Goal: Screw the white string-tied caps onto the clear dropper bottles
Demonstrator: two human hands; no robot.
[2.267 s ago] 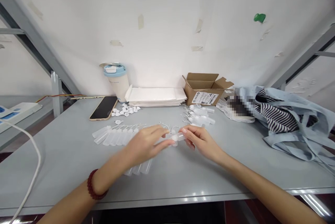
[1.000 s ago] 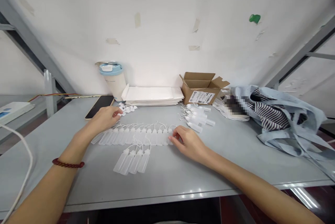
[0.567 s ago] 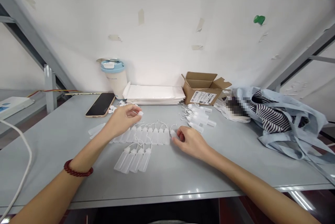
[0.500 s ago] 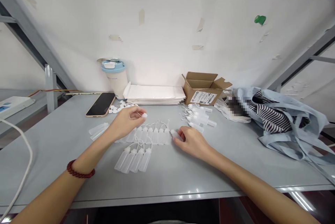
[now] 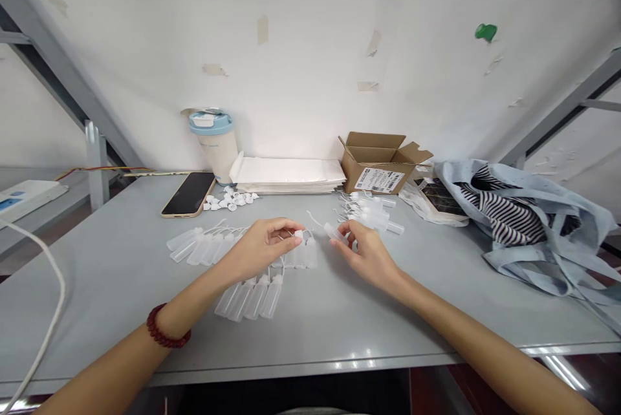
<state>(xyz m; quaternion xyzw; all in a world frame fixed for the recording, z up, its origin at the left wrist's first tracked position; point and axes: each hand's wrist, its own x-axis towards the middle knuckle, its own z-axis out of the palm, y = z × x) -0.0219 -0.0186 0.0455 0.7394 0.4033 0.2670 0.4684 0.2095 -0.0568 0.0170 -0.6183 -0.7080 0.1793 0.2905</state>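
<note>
My left hand point(image 5: 264, 248) pinches a small white cap point(image 5: 298, 234) between thumb and fingertips. A little to its right, my right hand point(image 5: 369, 253) holds a small clear plastic bottle point(image 5: 336, 233) just above the table, its neck pointing toward the cap. Cap and bottle are a short gap apart. Behind my left hand lies a row of capped clear bottles point(image 5: 204, 247). A shorter row of bottles point(image 5: 250, 298) lies nearer me. Loose white caps point(image 5: 229, 199) sit at the back left, and a small pile of bottles point(image 5: 371, 211) lies behind my right hand.
On the grey table point(image 5: 315, 331) stand a phone point(image 5: 189, 194), a lidded cup point(image 5: 216, 143), a stack of white padded envelopes point(image 5: 288, 175) and an open cardboard box point(image 5: 381, 163). A blue cloth bag point(image 5: 528, 221) lies at the right. A white cable point(image 5: 43, 324) hangs at the left.
My left hand brought a white cap from the cap pile toward the middle. My right hand lifted a bottle off the row's right end and raised it toward the cap.
</note>
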